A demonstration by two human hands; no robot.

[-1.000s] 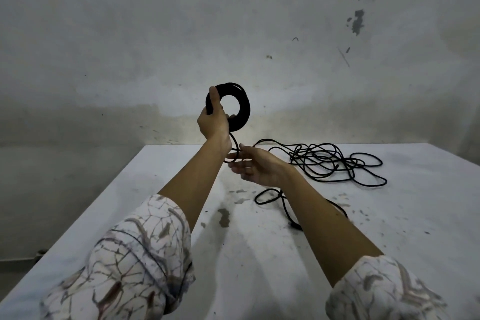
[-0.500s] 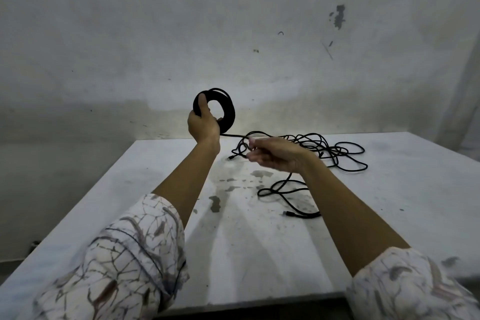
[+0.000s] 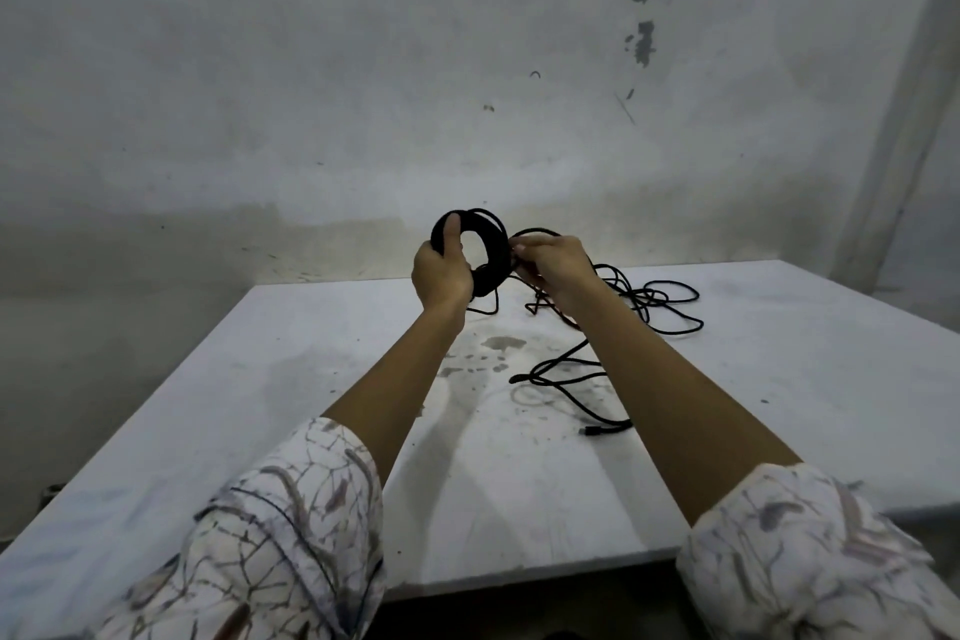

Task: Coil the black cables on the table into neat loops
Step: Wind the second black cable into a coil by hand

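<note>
My left hand point(image 3: 441, 270) grips a thick coil of black cable point(image 3: 496, 252) held upright above the table, thumb pressed on its left side. My right hand point(image 3: 553, 268) is right beside the coil and pinches a strand of the same cable against its right edge. From there the cable runs down into a loose tangle point(image 3: 654, 299) on the far part of the white table point(image 3: 260, 405). A free stretch winds toward me and ends in a plug point(image 3: 592, 430) beside my right forearm.
The table top is stained in the middle point(image 3: 501, 343). A worn grey wall point(image 3: 363, 94) stands close behind the table's far edge. The table's front edge point(image 3: 519, 574) lies just beyond my patterned sleeves.
My right hand has risen from table height and carried a strand up to the coil. The coil in my left hand has moved slightly right; the tangle on the table has shrunk.
</note>
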